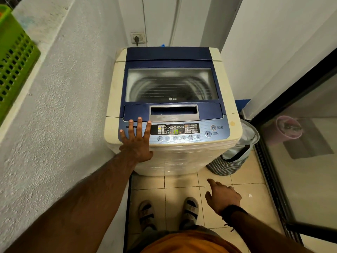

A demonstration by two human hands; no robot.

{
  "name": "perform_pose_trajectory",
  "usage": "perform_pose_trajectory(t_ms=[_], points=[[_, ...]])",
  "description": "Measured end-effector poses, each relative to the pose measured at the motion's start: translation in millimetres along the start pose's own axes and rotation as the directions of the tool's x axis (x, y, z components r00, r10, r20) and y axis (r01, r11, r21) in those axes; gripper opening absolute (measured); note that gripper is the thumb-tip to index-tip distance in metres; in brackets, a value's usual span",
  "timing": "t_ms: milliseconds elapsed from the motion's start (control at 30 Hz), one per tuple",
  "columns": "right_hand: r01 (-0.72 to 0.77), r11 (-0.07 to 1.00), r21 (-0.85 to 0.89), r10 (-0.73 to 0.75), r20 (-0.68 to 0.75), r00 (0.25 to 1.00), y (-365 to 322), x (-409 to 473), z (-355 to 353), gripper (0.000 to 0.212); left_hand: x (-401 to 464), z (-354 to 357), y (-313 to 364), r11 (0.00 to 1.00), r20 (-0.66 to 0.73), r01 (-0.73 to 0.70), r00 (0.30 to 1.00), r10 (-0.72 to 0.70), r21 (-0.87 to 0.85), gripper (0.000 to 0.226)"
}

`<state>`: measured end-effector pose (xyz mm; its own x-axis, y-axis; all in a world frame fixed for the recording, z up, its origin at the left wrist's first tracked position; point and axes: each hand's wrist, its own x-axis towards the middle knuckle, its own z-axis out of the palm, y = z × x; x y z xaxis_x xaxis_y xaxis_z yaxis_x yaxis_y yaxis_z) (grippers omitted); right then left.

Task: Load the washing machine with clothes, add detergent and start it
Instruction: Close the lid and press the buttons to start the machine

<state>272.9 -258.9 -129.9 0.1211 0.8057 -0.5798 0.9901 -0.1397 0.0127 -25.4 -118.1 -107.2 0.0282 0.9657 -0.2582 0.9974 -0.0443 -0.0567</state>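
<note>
One top-loading washing machine (173, 114) stands centre frame, its cream plastic body boxy with rounded corners and its blue lid (171, 83), fitted with a ribbed translucent window, lying closed. Left hand (136, 141) rests flat on the glossy control panel (175, 132) at 9 o'clock of the lit display, fingers straight and spread, holding nothing. Right hand (223, 197) hovers over the beige floor tiles at 5 o'clock, forefinger extended, empty. At 3 o'clock, a striped fabric laundry basket (235, 157) touches the cabinet.
</note>
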Motion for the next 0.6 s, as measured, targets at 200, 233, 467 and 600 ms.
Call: perform_pose_trajectory(t_ms=[200,233,467,600], points=[[-0.059,0.998,0.008,0.059,0.000,0.998,11,-3,10,0.041,1,1,0,1.000,0.003,0.002,1.000,-0.002,-0.014,0.122],[-0.062,0.998,0.008,0.062,-0.002,0.998,11,-4,10,0.040,1,1,0,1.000,0.006,0.003,1.000,-0.003,-0.009,0.123],[0.016,1.000,0.002,-0.015,-0.101,0.995,-1,4,-12,0.043,2,2,0,1.000,0.000,0.006,1.000,-0.006,0.003,0.125],[0.103,0.995,0.014,-0.094,-0.295,0.951,-14,17,-47,0.043,2,3,0,1.000,0.015,0.008,1.000,-0.008,0.012,0.125]])
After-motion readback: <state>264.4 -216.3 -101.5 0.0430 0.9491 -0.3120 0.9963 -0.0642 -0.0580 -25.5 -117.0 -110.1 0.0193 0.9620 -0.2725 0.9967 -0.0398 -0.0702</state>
